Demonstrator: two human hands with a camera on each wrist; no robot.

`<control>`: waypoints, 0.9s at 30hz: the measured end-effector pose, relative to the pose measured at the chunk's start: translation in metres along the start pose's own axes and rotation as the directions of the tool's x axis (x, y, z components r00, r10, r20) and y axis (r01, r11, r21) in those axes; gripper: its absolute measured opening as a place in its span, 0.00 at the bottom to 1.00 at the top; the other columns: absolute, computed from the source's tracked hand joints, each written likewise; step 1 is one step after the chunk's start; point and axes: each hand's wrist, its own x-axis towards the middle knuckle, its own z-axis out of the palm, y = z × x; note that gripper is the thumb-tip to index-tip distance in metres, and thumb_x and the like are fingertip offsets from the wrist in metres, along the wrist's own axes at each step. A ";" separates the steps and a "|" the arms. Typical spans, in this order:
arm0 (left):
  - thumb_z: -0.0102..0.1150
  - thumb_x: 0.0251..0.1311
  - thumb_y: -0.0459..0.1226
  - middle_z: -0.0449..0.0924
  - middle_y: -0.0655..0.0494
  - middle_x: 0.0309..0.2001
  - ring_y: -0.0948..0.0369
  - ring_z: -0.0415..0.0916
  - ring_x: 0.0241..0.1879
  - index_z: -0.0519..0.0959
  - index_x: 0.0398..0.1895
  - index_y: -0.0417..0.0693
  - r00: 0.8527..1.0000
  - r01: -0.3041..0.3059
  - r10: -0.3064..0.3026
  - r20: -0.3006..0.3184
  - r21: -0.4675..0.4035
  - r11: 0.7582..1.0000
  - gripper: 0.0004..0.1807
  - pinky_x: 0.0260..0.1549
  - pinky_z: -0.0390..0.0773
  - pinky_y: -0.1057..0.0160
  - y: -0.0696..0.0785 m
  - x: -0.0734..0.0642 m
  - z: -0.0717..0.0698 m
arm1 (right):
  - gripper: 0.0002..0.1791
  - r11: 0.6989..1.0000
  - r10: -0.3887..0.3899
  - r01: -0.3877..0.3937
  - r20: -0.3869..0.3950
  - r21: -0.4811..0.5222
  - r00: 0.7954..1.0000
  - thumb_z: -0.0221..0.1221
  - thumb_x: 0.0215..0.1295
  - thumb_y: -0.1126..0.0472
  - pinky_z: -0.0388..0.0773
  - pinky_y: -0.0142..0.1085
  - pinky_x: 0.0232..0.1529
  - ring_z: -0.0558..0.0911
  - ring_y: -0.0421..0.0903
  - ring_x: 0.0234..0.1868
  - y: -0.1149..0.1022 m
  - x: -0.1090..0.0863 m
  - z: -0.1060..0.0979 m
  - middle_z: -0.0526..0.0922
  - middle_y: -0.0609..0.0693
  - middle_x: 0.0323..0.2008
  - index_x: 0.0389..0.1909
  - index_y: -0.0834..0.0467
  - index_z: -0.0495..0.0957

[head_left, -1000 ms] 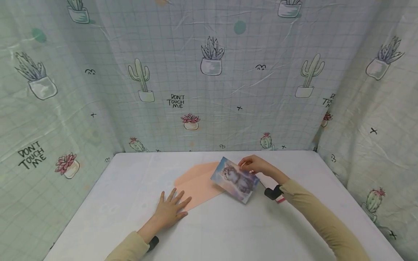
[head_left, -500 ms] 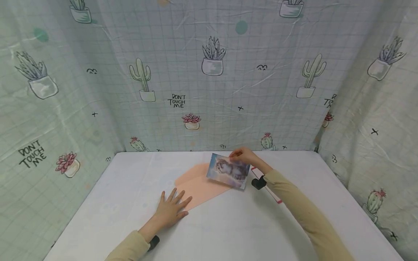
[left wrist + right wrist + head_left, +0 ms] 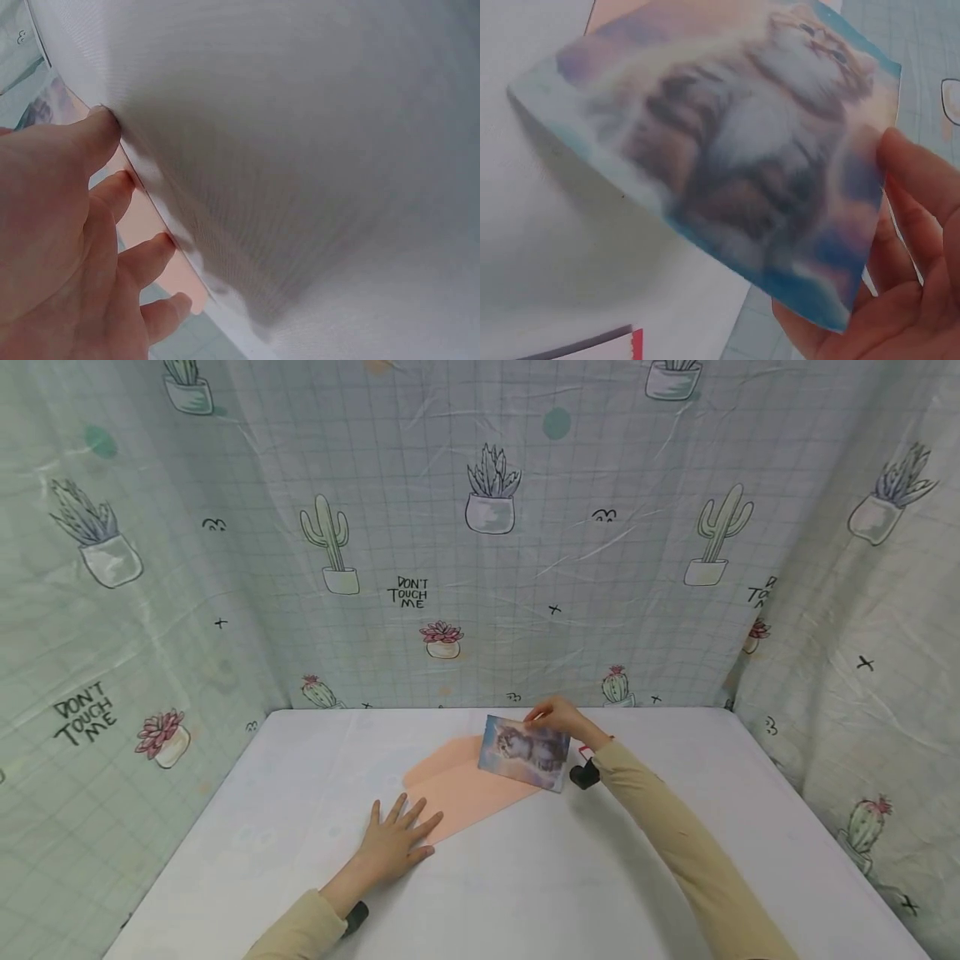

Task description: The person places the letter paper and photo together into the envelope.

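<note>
A picture card with a kitten on it [image 3: 522, 755] is pinched at its far edge by my right hand [image 3: 558, 718]. In the right wrist view the thumb lies on the printed face of the card [image 3: 727, 142], with the other fingers behind it. The card overlaps the right part of a peach envelope [image 3: 465, 797], whose flap lies unfolded toward the back. My left hand [image 3: 390, 845] rests with spread fingers at the envelope's near left corner. In the left wrist view the left fingertips [image 3: 166, 240] touch down along the envelope's edge [image 3: 142, 214].
A flat white piece with a red edge [image 3: 600, 351] lies on the white table [image 3: 480, 893], mostly hidden under the right forearm in the head view. A cactus-print curtain [image 3: 390, 543] stands behind the table and along both sides.
My right hand has carried the card leftward and toward the back over the envelope, turning it more level, then barely shifting it. The left hand stays in place.
</note>
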 end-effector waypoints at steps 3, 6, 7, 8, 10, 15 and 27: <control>0.45 0.59 0.54 0.60 0.50 0.65 0.42 0.52 0.65 0.62 0.62 0.62 1.000 -0.005 0.005 -0.007 0.002 1.000 0.27 0.56 0.51 0.32 0.000 0.000 -0.001 | 0.14 0.998 0.045 -0.048 0.086 0.038 0.995 0.58 0.57 0.59 0.65 0.30 0.25 0.67 0.40 0.27 0.007 0.000 -0.003 0.78 0.56 0.44 0.44 0.57 0.79; 0.45 0.59 0.54 0.60 0.50 0.65 0.42 0.53 0.65 0.63 0.62 0.62 1.000 -0.005 0.005 -0.009 0.011 1.000 0.27 0.56 0.51 0.32 0.000 0.000 -0.002 | 0.17 0.996 0.054 -0.067 0.186 0.060 0.981 0.56 0.58 0.60 0.72 0.35 0.30 0.73 0.43 0.32 0.012 -0.004 -0.008 0.78 0.54 0.43 0.49 0.58 0.76; 0.45 0.59 0.54 0.60 0.50 0.65 0.42 0.53 0.65 0.63 0.62 0.62 1.000 -0.003 0.003 -0.006 0.013 1.000 0.27 0.56 0.51 0.32 0.001 0.000 -0.002 | 0.18 0.996 0.049 -0.064 0.214 0.063 0.975 0.56 0.58 0.61 0.75 0.37 0.35 0.75 0.44 0.37 0.014 -0.005 -0.009 0.78 0.54 0.44 0.50 0.59 0.75; 0.45 0.59 0.55 0.60 0.51 0.65 0.43 0.53 0.65 0.62 0.62 0.62 1.000 0.000 0.000 -0.003 0.013 1.000 0.27 0.56 0.51 0.32 0.001 0.000 -0.003 | 0.18 0.996 0.042 -0.060 0.236 0.071 0.971 0.56 0.58 0.62 0.76 0.39 0.38 0.76 0.45 0.40 0.014 -0.006 -0.010 0.78 0.54 0.45 0.50 0.60 0.74; 0.45 0.59 0.55 0.60 0.51 0.66 0.43 0.53 0.65 0.62 0.62 0.63 1.000 0.008 -0.008 0.003 0.017 1.000 0.27 0.56 0.51 0.32 0.001 -0.001 -0.004 | 0.19 0.995 0.029 -0.053 0.271 0.080 0.962 0.56 0.58 0.64 0.77 0.42 0.43 0.78 0.45 0.42 0.015 -0.008 -0.012 0.78 0.55 0.46 0.51 0.63 0.73; 0.45 0.59 0.55 0.59 0.52 0.66 0.43 0.53 0.65 0.61 0.63 0.64 1.000 0.017 -0.017 0.014 0.010 1.000 0.27 0.57 0.50 0.32 0.002 -0.001 -0.004 | 0.16 0.995 0.027 -0.055 0.293 0.088 0.956 0.56 0.58 0.66 0.77 0.43 0.47 0.79 0.40 0.37 0.013 -0.010 -0.014 0.81 0.55 0.41 0.46 0.69 0.75; 0.45 0.59 0.55 0.59 0.52 0.66 0.42 0.53 0.65 0.61 0.63 0.64 0.999 0.025 -0.025 0.022 -0.011 1.000 0.28 0.57 0.49 0.32 0.001 0.001 0.000 | 0.13 0.994 0.094 -0.081 0.196 -0.077 0.976 0.55 0.60 0.62 0.75 0.37 0.28 0.69 0.41 0.23 0.001 -0.007 -0.011 0.75 0.46 0.25 0.43 0.64 0.77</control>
